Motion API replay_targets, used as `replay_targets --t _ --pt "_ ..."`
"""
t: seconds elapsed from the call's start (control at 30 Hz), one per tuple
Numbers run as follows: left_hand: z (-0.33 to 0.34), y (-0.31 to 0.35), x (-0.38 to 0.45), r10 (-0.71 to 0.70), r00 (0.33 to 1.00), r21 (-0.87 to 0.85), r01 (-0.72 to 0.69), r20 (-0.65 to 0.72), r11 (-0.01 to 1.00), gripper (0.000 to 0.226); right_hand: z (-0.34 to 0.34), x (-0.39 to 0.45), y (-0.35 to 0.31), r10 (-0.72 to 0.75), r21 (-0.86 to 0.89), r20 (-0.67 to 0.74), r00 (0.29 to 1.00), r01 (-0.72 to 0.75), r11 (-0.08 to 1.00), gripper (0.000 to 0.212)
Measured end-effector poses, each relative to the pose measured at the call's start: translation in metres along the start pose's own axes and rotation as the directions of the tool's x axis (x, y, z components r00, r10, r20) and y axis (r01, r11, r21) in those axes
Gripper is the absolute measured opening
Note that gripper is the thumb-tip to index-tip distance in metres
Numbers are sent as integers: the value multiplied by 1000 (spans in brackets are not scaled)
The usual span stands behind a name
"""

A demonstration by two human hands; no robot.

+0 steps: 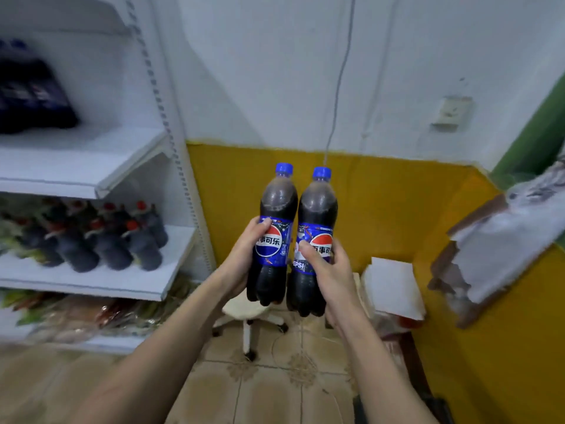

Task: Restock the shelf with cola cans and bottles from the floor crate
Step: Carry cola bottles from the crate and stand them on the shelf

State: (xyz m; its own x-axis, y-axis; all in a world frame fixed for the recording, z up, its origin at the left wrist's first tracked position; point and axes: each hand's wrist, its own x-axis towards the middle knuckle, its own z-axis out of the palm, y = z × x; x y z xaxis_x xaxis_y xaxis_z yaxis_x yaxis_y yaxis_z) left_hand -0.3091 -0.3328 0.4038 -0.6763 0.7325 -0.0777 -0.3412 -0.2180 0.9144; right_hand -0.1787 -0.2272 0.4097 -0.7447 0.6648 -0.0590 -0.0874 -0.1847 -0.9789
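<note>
Left hand (244,252): wraps the label band of the left Pepsi bottle (273,237), thumb across the front of the label, fingers behind and hidden.

Right hand (327,264): wraps the label band of the right Pepsi bottle (315,249), thumb on the label front, fingers curled round the far side.

Bottles: two, plastic, blue caps, dark cola, blue labels with the round red-white-blue logo and Chinese lettering. Both held upright in the air at about the same height, side by side, touching or very nearly so. They are in front of the yellow-and-white wall (382,203), to the right of the shelf unit, above the floor.

Shelf unit (91,166): white metal, at left. Upper visible board carries a dark blue package (30,93), blurred. The board below carries a cluster of dark bottles with red caps (101,237). Lowest level holds blurred coloured packets (76,313).

Stool (247,319): white, on castors, on the tiled floor (260,387) below the bottles.

White box (394,289): against the wall at right of the bottles.

Wall socket (452,113): on the white upper wall, a cable (339,75) hanging near it.
</note>
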Motion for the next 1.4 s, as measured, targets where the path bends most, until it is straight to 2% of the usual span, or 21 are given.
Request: replay_targets --t 0.13,0.3,0.47,0.63,0.7,0.8,0.9,0.97,1.03,1.17,1.4 --pt "-98 43 -35 64 985 -49 -73 -158 996 60 104 0 13 1 -35 165 986 5 999 33" --pt "-227 98 -102 153 928 -42 -177 -341 983 41 258 -9 39 25 -53 346 938 -7 999 36" --pt "-346 156 -155 246 828 21 -273 -504 962 59 401 -20 49 3 -85 543 840 52 995 44" --pt "-415 211 -179 313 739 2 -389 -597 921 69 501 -21 43 -12 -81 665 746 89 993 47" --pt "-437 231 -179 357 695 46 -424 -624 905 71 532 -14 39 -25 -64 686 727 95 993 42" --pt "-463 256 -169 439 628 198 -417 -642 887 74 569 8 35 -52 -25 712 701 99 995 39" --pt "-484 277 -148 481 590 283 -399 -649 872 61 602 37 34 -79 2 713 697 111 994 38" --pt "-495 289 -131 501 583 313 -399 -640 862 57 622 58 37 -85 17 710 699 104 994 39" --pt "-504 299 -113 506 580 320 -397 -638 860 63 640 80 36 -95 29 709 699 106 994 40" --pt "-520 323 -76 467 592 293 -371 -657 881 65 670 123 26 -105 40 712 695 109 993 39" --pt "-560 359 -7 493 587 321 -379 -642 868 60 699 193 15 -177 45 695 697 203 978 50"
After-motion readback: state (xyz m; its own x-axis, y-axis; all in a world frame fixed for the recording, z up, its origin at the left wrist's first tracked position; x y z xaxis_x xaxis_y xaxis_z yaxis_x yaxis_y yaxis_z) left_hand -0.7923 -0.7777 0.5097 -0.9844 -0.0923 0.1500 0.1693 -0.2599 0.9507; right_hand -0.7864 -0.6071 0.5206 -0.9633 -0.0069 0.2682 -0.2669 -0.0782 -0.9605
